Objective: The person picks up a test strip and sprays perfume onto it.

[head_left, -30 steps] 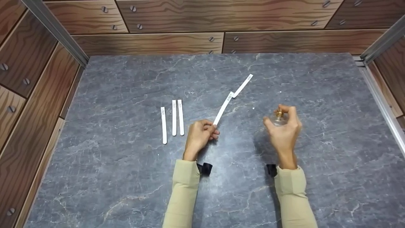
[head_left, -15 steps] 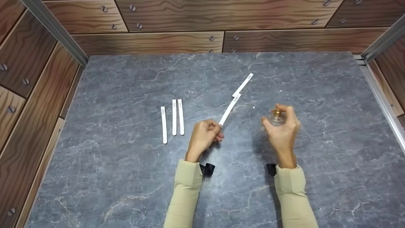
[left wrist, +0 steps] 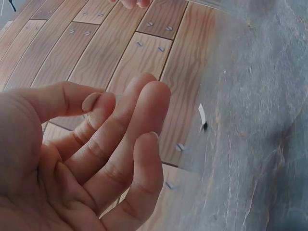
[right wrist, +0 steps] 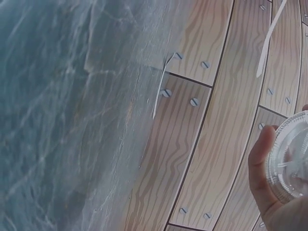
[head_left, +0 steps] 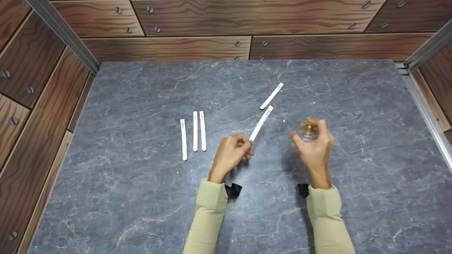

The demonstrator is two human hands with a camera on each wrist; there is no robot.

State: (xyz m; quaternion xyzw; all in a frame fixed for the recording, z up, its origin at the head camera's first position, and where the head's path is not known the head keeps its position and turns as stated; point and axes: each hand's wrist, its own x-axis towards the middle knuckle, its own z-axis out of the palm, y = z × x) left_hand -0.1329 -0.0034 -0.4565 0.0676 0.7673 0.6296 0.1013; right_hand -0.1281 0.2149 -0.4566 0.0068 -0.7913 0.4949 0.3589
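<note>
Between thumb and forefinger my left hand (head_left: 231, 151) pinches the lower end of a white paper test strip (head_left: 261, 123), which points up and to the right with small print at its far tip. My right hand (head_left: 315, 153) holds a clear glass perfume bottle (head_left: 308, 137) with a gold spray neck, its forefinger over the top. The strip's tip points to the left of the bottle, apart from it. In the right wrist view the ridged round base of the bottle (right wrist: 291, 161) shows; in the left wrist view the fingers hide the pinched strip.
Beyond the held strip another printed white strip (head_left: 271, 96) lies on the grey marbled table (head_left: 134, 197). Three more strips lie to the left: one alone (head_left: 184, 140), and a side-by-side pair (head_left: 195, 132). Wood-patterned walls (head_left: 197, 17) enclose the back and sides.
My left hand has moved right with its strip, whose tip has shifted right and now appears apart from the far strip. The right hand with the bottle has drifted slightly left.
</note>
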